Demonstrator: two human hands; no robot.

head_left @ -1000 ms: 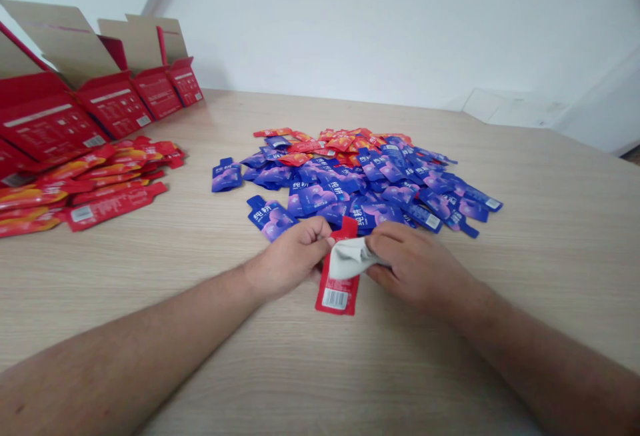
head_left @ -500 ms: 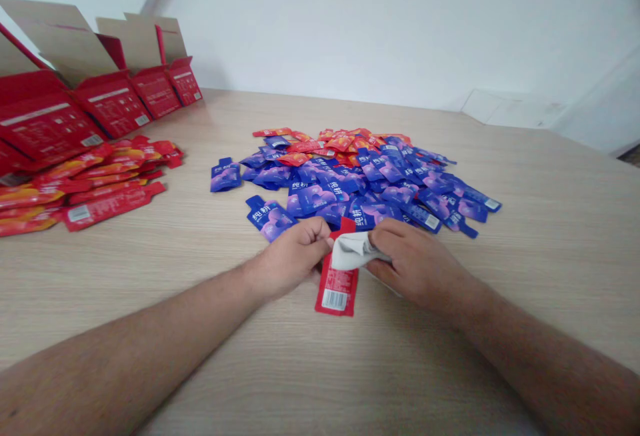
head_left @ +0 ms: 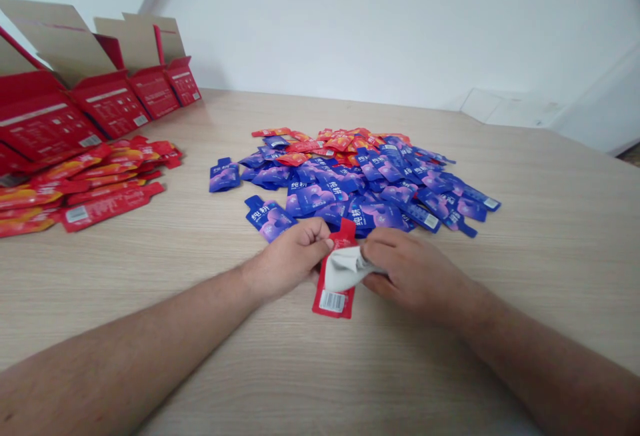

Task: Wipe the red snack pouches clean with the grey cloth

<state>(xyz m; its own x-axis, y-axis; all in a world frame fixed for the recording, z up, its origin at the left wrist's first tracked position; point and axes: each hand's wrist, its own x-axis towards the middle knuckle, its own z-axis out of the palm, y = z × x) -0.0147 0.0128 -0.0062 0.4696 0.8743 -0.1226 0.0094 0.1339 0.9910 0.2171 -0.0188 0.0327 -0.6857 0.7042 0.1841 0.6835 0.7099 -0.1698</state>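
My left hand (head_left: pixel 297 256) pinches the left edge of a red sachet (head_left: pixel 343 239), whose barcode end points toward me. A crumpled white cloth (head_left: pixel 343 271) is bunched in the closed fingers of my right hand (head_left: pixel 400 263). The cloth lies across the sachet's middle and covers part of its print. Just beyond both hands spreads a heap of blue sachets (head_left: pixel 320 193); one blue sachet (head_left: pixel 270 217) lies right behind my left hand.
Orange-red sachets (head_left: pixel 343 141) lie at the back of the heap. At the left, more red sachets (head_left: pixel 113 204) are piled before a row of red cartons (head_left: pixel 113 104) with raised flaps. A white wall (head_left: pixel 375 29) stands behind the wooden table (head_left: pixel 250 369).
My right hand has drawn the white cloth down the red sachet toward its barcode end. My left hand has kept its grip in nearly the same place.
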